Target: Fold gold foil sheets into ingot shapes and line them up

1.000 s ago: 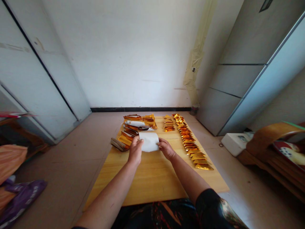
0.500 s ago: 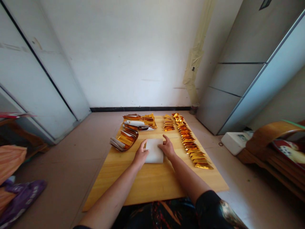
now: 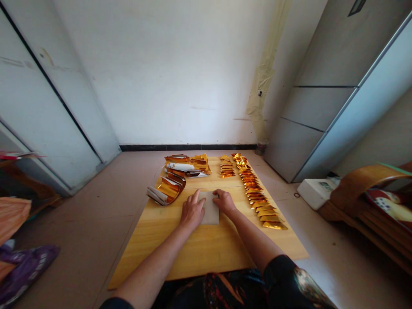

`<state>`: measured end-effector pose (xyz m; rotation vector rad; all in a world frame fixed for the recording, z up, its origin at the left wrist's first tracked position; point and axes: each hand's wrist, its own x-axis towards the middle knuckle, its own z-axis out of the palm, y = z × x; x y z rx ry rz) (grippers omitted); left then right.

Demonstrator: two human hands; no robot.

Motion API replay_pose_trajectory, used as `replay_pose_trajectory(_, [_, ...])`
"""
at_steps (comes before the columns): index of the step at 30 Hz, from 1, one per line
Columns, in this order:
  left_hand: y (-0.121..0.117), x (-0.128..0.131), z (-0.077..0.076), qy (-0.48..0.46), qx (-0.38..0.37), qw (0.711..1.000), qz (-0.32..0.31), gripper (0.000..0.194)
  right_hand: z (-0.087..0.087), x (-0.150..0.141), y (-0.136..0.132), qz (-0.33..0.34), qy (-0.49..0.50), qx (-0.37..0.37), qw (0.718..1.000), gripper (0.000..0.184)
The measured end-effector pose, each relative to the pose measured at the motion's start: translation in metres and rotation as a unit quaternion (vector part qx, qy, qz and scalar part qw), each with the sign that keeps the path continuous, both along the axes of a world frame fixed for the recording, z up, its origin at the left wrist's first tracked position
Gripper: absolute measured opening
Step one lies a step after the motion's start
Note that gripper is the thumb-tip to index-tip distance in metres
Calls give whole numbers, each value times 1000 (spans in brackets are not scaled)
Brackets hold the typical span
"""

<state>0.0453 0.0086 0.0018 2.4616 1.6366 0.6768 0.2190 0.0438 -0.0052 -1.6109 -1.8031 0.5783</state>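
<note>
My left hand [image 3: 193,210] lies flat against the left edge of a folded white paper [image 3: 210,209], which rests on the wooden table [image 3: 193,246]. My right hand [image 3: 224,201] sits on the paper's upper right corner. Part of the paper is hidden under both hands. Beyond them lie a curved bundle of gold foil packets [image 3: 167,190] and a mixed pile of gold and white packets [image 3: 187,165]. A small stack of gold packets [image 3: 227,166] and a long overlapping row of gold packets [image 3: 254,191] lie to the right.
The table stands on a beige floor, with a white wall behind it. A tall grey cabinet [image 3: 309,98] and a white box [image 3: 317,193] stand to the right, beside a wooden seat [image 3: 360,201]. Bags [image 3: 25,266] lie on the floor at left.
The white paper has gone from a wide sheet held up in my hands to a narrower folded piece flat on the table. My hands have moved down and now press on it.
</note>
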Motion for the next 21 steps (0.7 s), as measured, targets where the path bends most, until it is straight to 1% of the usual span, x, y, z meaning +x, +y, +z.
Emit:
replay_pose_trajectory(2, [0,1,-3,28,11,999,-35,37,0,2,3,-1,-31,-6,1000,28])
replay_pose_trajectory(5, [6,2,-8,51,2,995,-89,42,-1,5,5,3,-87,0,996,28])
replay_pose_trajectory(8, [14,3,-10,56,-11,991,-118,45,-2,7,6,13,-114,16,993,27])
replay_pose_trajectory(12, [21,7,-10,43,-19,994,-103,39,-4,9,6,-4,-122,42,992,26])
replay_pose_trajectory(16, [20,12,-10,35,-20,997,-60,36,-6,9,6,-17,-94,91,991,27])
replay_pose_trajectory(18, [18,14,-7,40,-19,998,-35,36,-6,9,3,-8,-76,126,989,25])
replay_pose_trajectory(21, [14,15,-1,51,-16,998,-18,35,-4,9,-11,44,-87,147,984,19])
